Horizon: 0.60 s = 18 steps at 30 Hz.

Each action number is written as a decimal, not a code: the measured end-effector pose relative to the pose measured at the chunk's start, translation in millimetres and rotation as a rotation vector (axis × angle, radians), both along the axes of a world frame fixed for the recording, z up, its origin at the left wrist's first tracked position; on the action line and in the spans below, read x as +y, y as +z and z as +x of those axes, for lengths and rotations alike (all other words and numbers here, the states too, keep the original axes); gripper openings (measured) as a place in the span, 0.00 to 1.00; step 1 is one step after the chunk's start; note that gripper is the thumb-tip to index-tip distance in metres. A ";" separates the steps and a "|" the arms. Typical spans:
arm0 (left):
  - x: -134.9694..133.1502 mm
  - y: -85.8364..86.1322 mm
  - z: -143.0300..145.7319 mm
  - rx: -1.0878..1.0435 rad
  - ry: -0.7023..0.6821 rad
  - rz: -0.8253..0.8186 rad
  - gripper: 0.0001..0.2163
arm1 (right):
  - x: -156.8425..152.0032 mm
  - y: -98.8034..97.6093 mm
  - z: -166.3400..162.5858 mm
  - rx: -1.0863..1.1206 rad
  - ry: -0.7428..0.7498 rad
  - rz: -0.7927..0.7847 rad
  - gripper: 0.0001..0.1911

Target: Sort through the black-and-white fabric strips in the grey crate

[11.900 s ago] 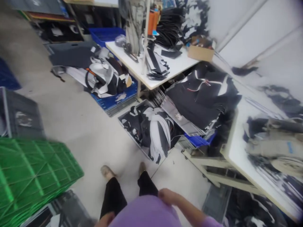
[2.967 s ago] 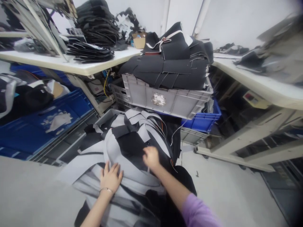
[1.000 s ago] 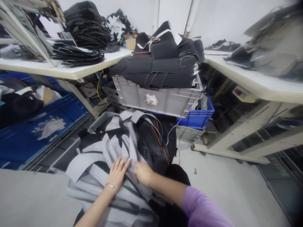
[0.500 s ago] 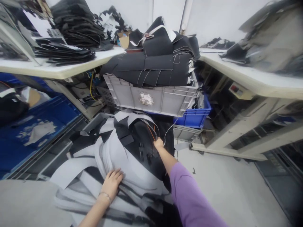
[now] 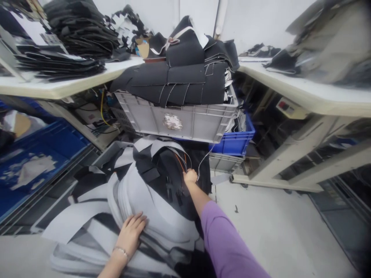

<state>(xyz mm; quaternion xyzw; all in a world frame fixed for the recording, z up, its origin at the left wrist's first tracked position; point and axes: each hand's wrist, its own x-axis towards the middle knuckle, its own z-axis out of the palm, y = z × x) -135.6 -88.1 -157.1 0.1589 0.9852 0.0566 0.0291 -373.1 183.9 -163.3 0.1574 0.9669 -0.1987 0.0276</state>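
Note:
A heap of grey and black cut fabric pieces (image 5: 139,197) fills a low grey crate in front of me. My left hand (image 5: 131,234) lies flat on the grey pieces at the near side of the heap, fingers spread. My right hand (image 5: 190,177), arm stretched forward in a purple sleeve, is closed on the far edge of a black piece with orange stitching (image 5: 171,173). A loose white thread (image 5: 206,156) curls up beside that hand.
Behind the heap a grey crate (image 5: 179,121) holds stacked black padded pieces (image 5: 179,75), on top of a blue crate (image 5: 236,141). White worktables stand left (image 5: 58,87) and right (image 5: 304,96), each with black pieces. Blue crates (image 5: 43,154) lie at left. Bare floor (image 5: 275,224) at right.
Over the last second my right hand left the near edge of the heap and reached forward to the far side of the black piece. My left hand stayed pressed on the grey pieces.

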 end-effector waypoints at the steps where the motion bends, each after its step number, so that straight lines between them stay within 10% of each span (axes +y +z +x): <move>1: 0.0 -0.2 -0.2 0.003 -0.004 -0.008 0.31 | -0.6 2.1 -0.1 0.004 0.021 0.015 0.16; 12: -6.9 12.3 -4.6 -0.124 -0.032 0.111 0.40 | -17.5 47.4 -1.6 0.011 0.471 0.105 0.12; 18: 7.5 50.5 -49.0 0.259 0.047 0.170 0.35 | -48.4 61.0 135.3 0.036 1.155 0.001 0.04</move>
